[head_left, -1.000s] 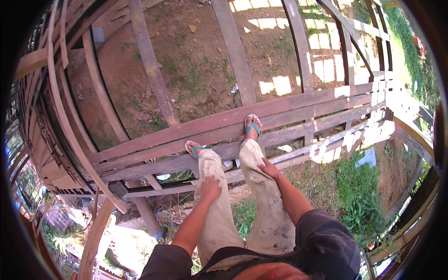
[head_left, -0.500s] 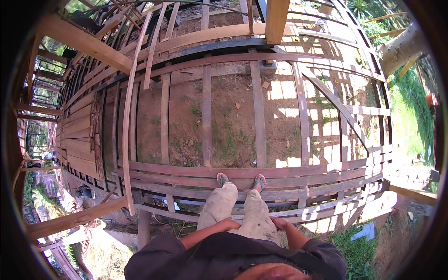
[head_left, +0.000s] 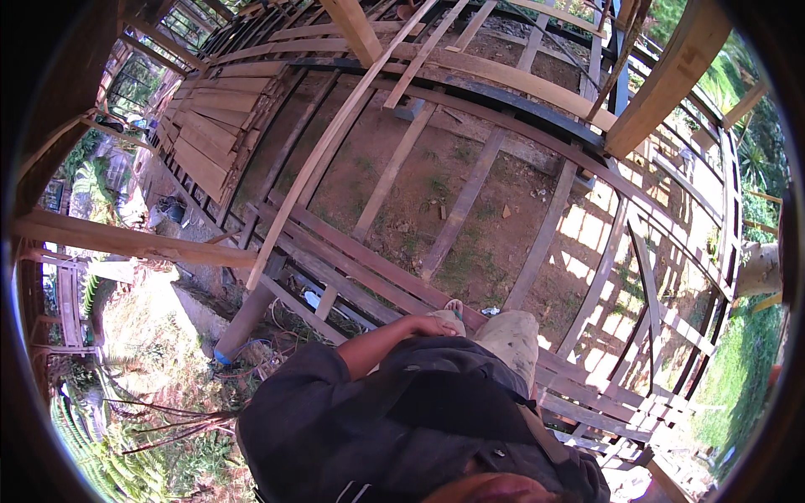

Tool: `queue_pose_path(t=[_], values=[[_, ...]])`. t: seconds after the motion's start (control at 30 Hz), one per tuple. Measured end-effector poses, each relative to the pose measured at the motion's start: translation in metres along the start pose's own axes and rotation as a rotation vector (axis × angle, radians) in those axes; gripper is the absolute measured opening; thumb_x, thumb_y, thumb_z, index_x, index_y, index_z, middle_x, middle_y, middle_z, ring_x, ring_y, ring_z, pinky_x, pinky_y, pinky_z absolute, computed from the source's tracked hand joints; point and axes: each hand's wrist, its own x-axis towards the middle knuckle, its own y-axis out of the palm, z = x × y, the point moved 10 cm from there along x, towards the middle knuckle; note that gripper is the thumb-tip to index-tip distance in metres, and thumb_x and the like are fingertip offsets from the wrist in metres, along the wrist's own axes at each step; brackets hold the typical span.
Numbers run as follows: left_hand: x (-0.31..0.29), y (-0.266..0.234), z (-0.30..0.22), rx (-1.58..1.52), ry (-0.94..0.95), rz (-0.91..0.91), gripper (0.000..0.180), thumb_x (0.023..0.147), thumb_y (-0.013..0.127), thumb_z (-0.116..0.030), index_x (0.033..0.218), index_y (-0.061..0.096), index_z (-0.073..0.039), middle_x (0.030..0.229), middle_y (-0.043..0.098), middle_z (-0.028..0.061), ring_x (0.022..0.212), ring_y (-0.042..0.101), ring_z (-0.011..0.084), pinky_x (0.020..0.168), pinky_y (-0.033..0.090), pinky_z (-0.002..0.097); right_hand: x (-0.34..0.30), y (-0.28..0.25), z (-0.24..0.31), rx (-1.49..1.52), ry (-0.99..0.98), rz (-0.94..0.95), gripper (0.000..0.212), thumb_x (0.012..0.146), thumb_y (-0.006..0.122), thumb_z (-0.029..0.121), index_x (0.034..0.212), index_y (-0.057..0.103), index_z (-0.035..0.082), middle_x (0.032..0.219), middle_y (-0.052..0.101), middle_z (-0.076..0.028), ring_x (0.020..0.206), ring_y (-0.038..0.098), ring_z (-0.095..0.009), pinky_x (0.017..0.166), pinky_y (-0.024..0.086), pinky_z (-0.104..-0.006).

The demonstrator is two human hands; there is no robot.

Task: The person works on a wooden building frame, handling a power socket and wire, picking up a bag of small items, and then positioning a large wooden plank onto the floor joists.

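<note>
My left hand [head_left: 438, 325] rests against the beige trousers [head_left: 508, 337] at my upper leg, fingers loosely laid and holding nothing that I can see. My right hand is out of sight behind my dark shirt [head_left: 402, 411]. One foot [head_left: 454, 308] shows just past the left hand, on the reddish-brown planks [head_left: 360, 272] of a raised timber frame. The other foot is hidden by my leg.
Wide gaps between joists [head_left: 466, 201] show bare ground [head_left: 386, 142] below. Loose boards [head_left: 205, 138] lie at the left. A long thin batten [head_left: 335, 147] slants across the frame, and posts [head_left: 671, 80] rise at the right. A horizontal beam [head_left: 126, 239] juts in from the left.
My view has turned, so the frame now slants down to the right. My body leans over more of it. The right hand has gone out of sight; the left stays on the trousers.
</note>
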Motion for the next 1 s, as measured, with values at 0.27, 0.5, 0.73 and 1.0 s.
queue_pose_path(t=[0.27,0.5,0.73,1.0], values=[[0.027,-0.094,0.083,0.028,-0.103,-0.472,0.032,0.093,0.047,-0.029,0.1,0.065,-0.004,0.092,0.068,0.0158,0.086,0.064,0.0268,0.08,0.047,0.0387,0.06,-0.056,-0.005,-0.34,-0.105,-0.145,0.03,0.088,0.053,0.021,0.11,0.067,0.007,0.103,0.069,-0.011,0.093,0.066,-0.025,0.08,0.05,-0.0335],[0.096,-0.189,0.041,0.557,-0.088,-0.308,0.028,0.091,0.051,-0.024,0.085,0.067,-0.002,0.08,0.065,0.0037,0.071,0.059,0.017,0.069,0.047,0.0339,0.054,-0.151,-0.02,0.604,0.481,-0.289,0.031,0.09,0.052,0.018,0.117,0.062,0.008,0.087,0.067,-0.008,0.074,0.065,-0.021,0.059,0.052,-0.0354],[0.18,-0.296,-0.156,-0.24,-0.169,-0.566,0.029,0.096,0.051,-0.021,0.118,0.059,-0.005,0.093,0.066,0.0059,0.081,0.063,0.0163,0.068,0.05,0.0309,0.107,-0.263,-0.039,0.42,0.313,-0.583,0.029,0.086,0.054,0.019,0.108,0.066,0.005,0.084,0.07,-0.011,0.067,0.066,-0.019,0.056,0.051,-0.034],[0.251,-0.322,-0.295,-0.025,-0.135,-0.489,0.031,0.097,0.05,-0.025,0.12,0.059,-0.005,0.097,0.066,0.0075,0.087,0.061,0.0131,0.078,0.047,0.0276,0.143,-0.304,0.057,0.647,0.301,-0.625,0.03,0.086,0.053,0.018,0.107,0.066,0.002,0.084,0.071,-0.01,0.061,0.062,-0.015,0.048,0.045,-0.0282]])
